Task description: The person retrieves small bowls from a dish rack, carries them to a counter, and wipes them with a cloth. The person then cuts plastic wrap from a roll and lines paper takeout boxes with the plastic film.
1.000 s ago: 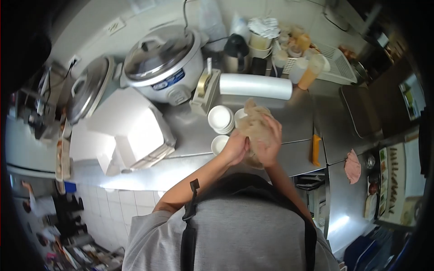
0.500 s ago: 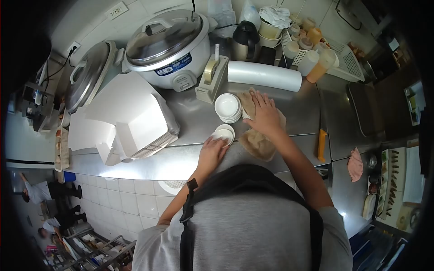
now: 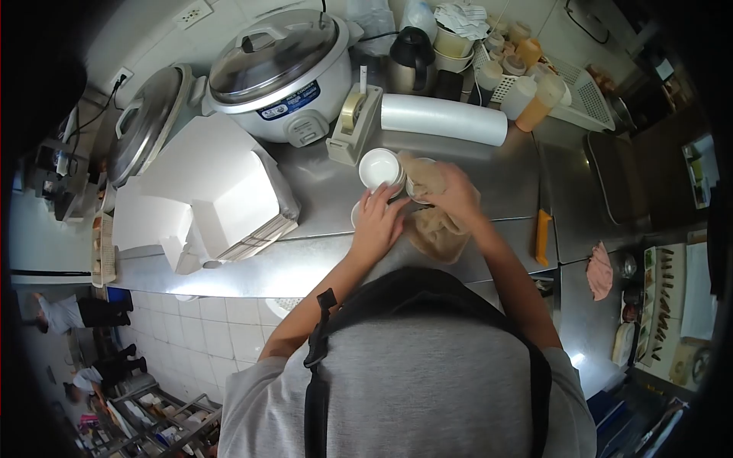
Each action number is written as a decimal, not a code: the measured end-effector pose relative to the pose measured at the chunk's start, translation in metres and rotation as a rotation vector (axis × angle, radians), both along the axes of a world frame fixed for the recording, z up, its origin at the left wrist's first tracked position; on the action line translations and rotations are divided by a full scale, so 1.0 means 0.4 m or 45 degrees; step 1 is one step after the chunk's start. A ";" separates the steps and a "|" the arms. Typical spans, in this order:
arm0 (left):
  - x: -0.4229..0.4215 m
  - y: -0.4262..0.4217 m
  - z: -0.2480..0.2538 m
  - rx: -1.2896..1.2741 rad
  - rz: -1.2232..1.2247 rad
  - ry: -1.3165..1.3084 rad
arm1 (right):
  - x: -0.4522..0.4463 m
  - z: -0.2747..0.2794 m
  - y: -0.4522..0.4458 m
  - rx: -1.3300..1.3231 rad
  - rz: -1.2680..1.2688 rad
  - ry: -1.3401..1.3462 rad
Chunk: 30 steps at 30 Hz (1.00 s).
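Note:
My left hand (image 3: pixel 377 227) is open, its fingers spread against the front of a stack of small white bowls (image 3: pixel 379 168). Part of another white bowl (image 3: pixel 356 216) shows behind it on the left. My right hand (image 3: pixel 456 197) is wrapped round part of a tan cloth (image 3: pixel 438 237), which lies crumpled on the steel counter (image 3: pixel 496 179). Under the cloth, between the stack and my right hand, the rim of one more white bowl (image 3: pixel 416 191) is partly visible.
Open white cartons (image 3: pixel 221 191) stand on the left, before a rice cooker (image 3: pixel 286 84). Behind the bowls are a tape dispenser (image 3: pixel 356 126) and a white roll (image 3: pixel 443 119). Farther right lie sauce bottles (image 3: pixel 539 103), an orange-handled tool (image 3: pixel 543 237) and a pink cloth (image 3: pixel 599 272).
My left hand has moved from the front bowl up to the stack. My right hand, earlier flat on the cloth, now has its fingers curled round it.

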<state>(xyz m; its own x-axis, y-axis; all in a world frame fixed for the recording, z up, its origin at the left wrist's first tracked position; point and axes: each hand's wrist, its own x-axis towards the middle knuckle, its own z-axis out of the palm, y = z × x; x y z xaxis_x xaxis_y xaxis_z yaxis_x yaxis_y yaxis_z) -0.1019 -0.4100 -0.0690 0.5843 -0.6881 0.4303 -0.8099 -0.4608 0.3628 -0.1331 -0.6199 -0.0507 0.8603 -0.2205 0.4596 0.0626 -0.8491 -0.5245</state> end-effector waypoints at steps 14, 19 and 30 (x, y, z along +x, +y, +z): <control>0.038 -0.171 0.121 -0.582 -0.174 1.477 | -0.117 0.168 0.101 0.298 -0.113 -0.633; -0.078 -0.134 0.138 -1.281 -0.383 2.368 | -0.137 0.100 0.060 0.524 0.097 -0.521; -0.037 0.071 0.098 0.284 0.340 0.798 | 0.000 0.075 0.041 -0.171 -0.067 0.066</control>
<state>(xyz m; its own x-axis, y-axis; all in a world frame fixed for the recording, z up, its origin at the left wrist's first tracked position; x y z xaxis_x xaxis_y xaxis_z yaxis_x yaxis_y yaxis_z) -0.1166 -0.3816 -0.0297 0.8362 -0.5195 -0.1757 -0.3292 -0.7318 0.5968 -0.1331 -0.6035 -0.0205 0.8727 -0.2054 0.4429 -0.0080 -0.9131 -0.4076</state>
